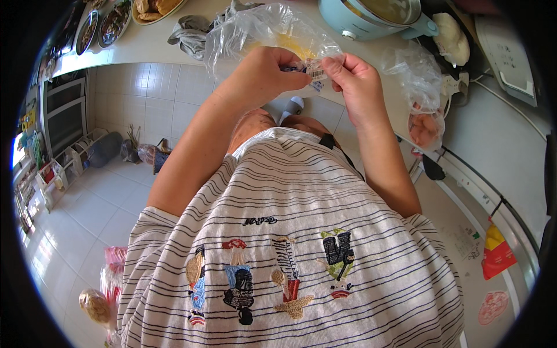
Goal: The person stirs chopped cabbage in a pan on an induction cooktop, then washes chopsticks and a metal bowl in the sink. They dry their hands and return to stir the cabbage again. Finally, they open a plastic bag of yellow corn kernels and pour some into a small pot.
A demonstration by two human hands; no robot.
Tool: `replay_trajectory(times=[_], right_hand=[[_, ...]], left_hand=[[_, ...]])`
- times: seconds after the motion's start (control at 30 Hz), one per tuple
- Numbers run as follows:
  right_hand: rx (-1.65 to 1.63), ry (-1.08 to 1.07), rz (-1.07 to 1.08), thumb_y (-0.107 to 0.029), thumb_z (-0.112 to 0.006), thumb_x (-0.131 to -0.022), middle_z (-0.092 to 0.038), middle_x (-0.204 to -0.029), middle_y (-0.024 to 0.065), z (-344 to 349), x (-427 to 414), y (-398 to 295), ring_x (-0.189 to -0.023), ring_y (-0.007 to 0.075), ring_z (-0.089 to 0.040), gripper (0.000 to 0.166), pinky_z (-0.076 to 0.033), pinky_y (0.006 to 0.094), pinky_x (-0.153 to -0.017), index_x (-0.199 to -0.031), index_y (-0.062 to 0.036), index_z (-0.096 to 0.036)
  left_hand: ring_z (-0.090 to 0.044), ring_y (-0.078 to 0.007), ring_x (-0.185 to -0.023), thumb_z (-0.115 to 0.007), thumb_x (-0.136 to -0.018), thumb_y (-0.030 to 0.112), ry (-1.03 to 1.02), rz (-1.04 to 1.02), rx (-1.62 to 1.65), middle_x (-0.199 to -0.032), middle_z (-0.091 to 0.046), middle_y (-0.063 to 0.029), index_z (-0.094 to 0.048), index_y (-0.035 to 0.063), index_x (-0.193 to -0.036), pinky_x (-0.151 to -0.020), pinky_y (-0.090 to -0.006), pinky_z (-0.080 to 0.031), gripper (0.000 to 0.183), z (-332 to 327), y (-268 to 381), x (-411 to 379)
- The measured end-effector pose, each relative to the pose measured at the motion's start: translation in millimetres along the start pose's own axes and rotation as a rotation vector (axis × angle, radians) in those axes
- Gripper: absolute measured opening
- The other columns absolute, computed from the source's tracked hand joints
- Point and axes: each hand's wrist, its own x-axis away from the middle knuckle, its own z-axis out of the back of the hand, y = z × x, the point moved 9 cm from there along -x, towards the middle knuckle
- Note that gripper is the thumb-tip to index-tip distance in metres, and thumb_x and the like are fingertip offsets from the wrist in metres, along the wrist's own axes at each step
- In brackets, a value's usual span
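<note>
A clear plastic bag (243,32) with something yellow inside lies at the counter's near edge. My left hand (272,74) grips its gathered top, where blue print shows between thumb and fingers. A white printed sticker label (316,69) on the plastic lies between my two hands. Just right of the label, my right hand (354,78) pinches the plastic between thumb and bent fingers. Both hands are close together and partly hide the bag's top. A grey cloth (190,35) rests left of the bag.
A light-blue electric pot (370,19) stands behind my right hand. Dishes of food (114,24) sit at the far left of the counter (130,50). On the right are a knotted clear bag with pinkish food (424,126), a power socket (454,85) and a cable (509,100).
</note>
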Motion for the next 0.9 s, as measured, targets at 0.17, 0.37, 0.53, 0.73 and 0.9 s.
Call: replay_trajectory(times=[0.17,0.37,0.53,0.73,0.9], right_hand=[[0.043,-0.002,0.044,-0.02,-0.075,-0.093,-0.059,-0.074,-0.0065,-2.5,1.0,-2.4,-0.063,0.0007,-0.042,0.02,-0.034,0.0191,-0.056,-0.092,-0.0007,-0.07],[0.193,0.028,-0.185,-0.017,-0.078,-0.088,-0.059,-0.073,-0.0054,32.1,4.4,13.0,-0.063,0.0043,-0.046,0.018,-0.042,0.0204,-0.062,-0.092,-0.0015,-0.071],[0.659,0.462,0.414,-0.018,-0.074,-0.091,-0.058,-0.081,-0.0001,49.3,18.7,-53.9,-0.065,0.01,-0.05,0.029,-0.049,0.026,-0.064,-0.108,0.0001,-0.059],[0.014,0.031,-0.328,-0.035,-0.051,-0.102,-0.069,-0.094,0.0037,-74.4,-42.4,47.3,-0.091,0.0165,-0.063,0.032,-0.048,0.033,-0.085,-0.107,-0.0068,-0.066],[-0.223,0.023,-0.382,-0.057,-0.048,-0.099,-0.056,-0.136,0.0134,-123.8,-23.3,62.4,-0.125,0.0254,-0.05,0.062,-0.039,0.0413,-0.105,-0.134,-0.0067,-0.056]], left_hand=[[-0.051,-0.0063,-0.072,-0.078,-0.083,0.017,0.016,0.01,0.042,-0.078,-0.062,0.0033,-0.073,-0.0029,-0.101,-0.065,-0.0263,-0.044,0.027,-0.1,-5.6,2.5],[-0.059,-0.0163,-0.112,-0.068,-0.092,0.045,-0.013,-0.029,0.162,-0.119,-0.067,-0.0103,-0.067,0.0,-0.125,-0.099,-0.0307,-0.044,0.056,7.7,-7.0,10.7],[-0.028,-0.0268,-0.15,-0.037,-0.096,0.075,0.155,0.125,0.318,-0.159,-0.038,-0.0135,-0.043,0.003,-0.151,-0.122,-0.0455,-0.016,0.091,29.1,-27.6,0.8],[-0.027,-0.0254,-0.15,-0.033,-0.098,0.072,0.34,0.044,0.804,-0.161,-0.036,-0.0089,-0.044,0.0051,-0.15,-0.12,-0.0563,-0.01,0.086,12.2,-10.3,-9.0],[-0.053,-0.0307,-0.125,-0.044,-0.101,0.06,0.385,0.259,0.908,-0.144,-0.053,-0.0142,-0.047,0.0097,-0.149,-0.104,-0.0463,-0.042,0.069,3.5,-68.8,-37.3]])
